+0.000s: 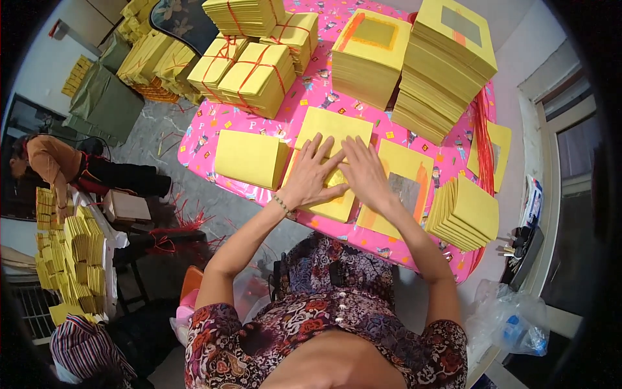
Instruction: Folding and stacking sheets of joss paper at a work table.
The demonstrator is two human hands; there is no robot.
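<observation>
Flat hands (310, 174), creased yellow paper (334, 126), glossy tablecloth (291, 111)

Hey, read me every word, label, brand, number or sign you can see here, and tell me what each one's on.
Pink tablecloth: scattered printed letters and small signs, which I won't copy out.
Yellow paper under the left hand and right hand: no writing seen.
Blue-and-white item at right: any print too small to read.
Blue object in the clear plastic bag: any print too blurred to read.
</observation>
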